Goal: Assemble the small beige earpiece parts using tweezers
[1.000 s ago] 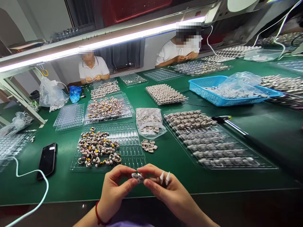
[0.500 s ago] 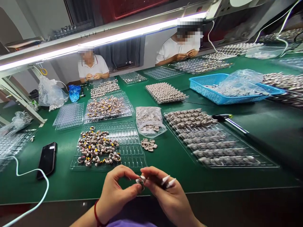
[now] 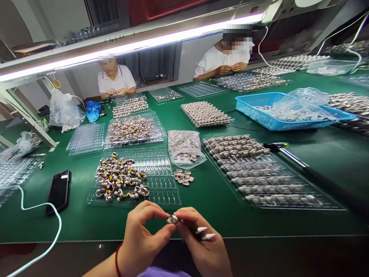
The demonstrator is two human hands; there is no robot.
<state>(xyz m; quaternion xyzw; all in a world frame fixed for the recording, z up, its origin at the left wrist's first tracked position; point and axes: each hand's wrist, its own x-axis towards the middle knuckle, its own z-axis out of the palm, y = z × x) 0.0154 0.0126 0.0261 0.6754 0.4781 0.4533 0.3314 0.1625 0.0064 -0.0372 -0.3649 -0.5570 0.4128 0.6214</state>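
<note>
Above the table's near edge, my left hand [image 3: 148, 231] pinches a small shiny earbud part [image 3: 173, 219] between thumb and forefinger. Thumb and forefinger of my right hand [image 3: 203, 238] close on the same part from the other side. Two white pointed ends of a slender tool [image 3: 208, 237], perhaps tweezers, stick out from the right hand's curled fingers; the rest is hidden. Just beyond the hands lies a clear tray [image 3: 161, 192] with a heap of beige earbud pieces [image 3: 121, 177] with yellow and red bits. Loose beige shells [image 3: 183, 177] lie to its right.
A bag of shells [image 3: 184, 144] sits mid-table. To its right is a tray with rows of grey-beige parts [image 3: 259, 177], beside a black-and-silver rod [image 3: 294, 157]. A blue basket [image 3: 259, 115] stands farther back. At left lie a phone [image 3: 59, 190] and a white cable [image 3: 54, 242]. Two people sit opposite.
The small part has turned between my fingertips and now shows a shiny silver face. The view has shifted slightly; both hands keep their pinch.
</note>
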